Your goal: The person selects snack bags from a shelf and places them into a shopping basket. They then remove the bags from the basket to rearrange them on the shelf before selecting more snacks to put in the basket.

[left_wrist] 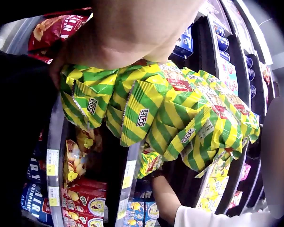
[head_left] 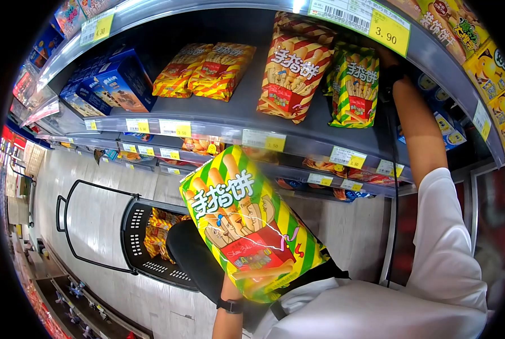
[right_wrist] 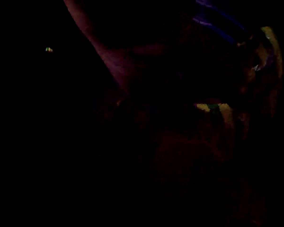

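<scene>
Several green-and-yellow striped snack packs [head_left: 247, 226] [left_wrist: 137, 109] are held in a stack by my left hand [head_left: 230, 289] [left_wrist: 128, 35], which is mostly behind them in the head view. In the left wrist view a finger bends down at the stack's left end. My right hand [head_left: 386, 59] reaches deep into the upper shelf, beside a standing green-striped pack [head_left: 355, 85]; its fingers are hidden. The right wrist view is nearly black, with part of the hand [right_wrist: 109, 59] and a yellow-green patch of packaging [right_wrist: 215, 108] faintly visible.
Red-striped packs [head_left: 295, 76], orange-yellow packs [head_left: 221, 70] and blue boxes [head_left: 122, 82] stand on the shelf. A price-tag rail [head_left: 207, 129] runs along its edge. On the floor, a black basket [head_left: 134, 237] with a handle holds yellow-red packs [head_left: 157, 234].
</scene>
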### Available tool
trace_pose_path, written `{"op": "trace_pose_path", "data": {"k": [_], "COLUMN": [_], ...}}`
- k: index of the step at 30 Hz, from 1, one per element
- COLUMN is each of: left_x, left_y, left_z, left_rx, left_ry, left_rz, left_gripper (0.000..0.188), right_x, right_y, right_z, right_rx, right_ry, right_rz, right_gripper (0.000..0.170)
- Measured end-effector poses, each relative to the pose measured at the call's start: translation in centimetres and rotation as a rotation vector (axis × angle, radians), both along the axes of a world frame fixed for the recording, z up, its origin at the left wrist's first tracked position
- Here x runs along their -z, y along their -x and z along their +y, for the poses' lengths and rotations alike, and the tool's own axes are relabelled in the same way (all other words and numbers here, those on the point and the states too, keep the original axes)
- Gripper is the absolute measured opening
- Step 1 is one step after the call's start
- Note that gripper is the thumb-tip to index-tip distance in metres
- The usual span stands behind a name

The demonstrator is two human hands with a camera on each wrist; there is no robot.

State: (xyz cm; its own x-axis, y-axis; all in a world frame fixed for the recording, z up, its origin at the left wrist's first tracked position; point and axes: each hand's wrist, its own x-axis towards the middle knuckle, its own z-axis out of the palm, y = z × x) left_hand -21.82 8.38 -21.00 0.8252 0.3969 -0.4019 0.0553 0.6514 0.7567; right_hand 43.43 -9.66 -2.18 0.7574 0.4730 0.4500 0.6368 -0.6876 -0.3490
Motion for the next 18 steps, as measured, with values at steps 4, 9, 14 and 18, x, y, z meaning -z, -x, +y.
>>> {"op": "trace_pose_path", "data": {"k": [4,9,14,18], "left_x": [0.4,0.1,-0.6,-0.3], "left_y": [-0.7,-0.4,1.4,0.9], "left_z": [0.1,0.0,-0.6,-0.5], "left_rx": [-0.015,-0.013,0.002,-0.011], "left_ry": [0.021,0.029,0.012,0.036], "left_rz": [-0.009,-0.013,-0.004,-0.016], "left_gripper": [0.051,0.051,0.051,0.05], "right_x": [-0.3,-0.5,-0.3,-0.5], "right_y": [1.0,3.0,5.3,6.4], "right_z": [-0.2,-0.9,-1.5,-1.7], "right_rx": [-0.006,-0.012,-0.02,-0.02], "right_ry": [0.001,0.004,0.004,-0.002], "right_rz": [0.022,0.06,0.108,0.135], "right_gripper": [0.053,0.052,0.052,0.052]}}
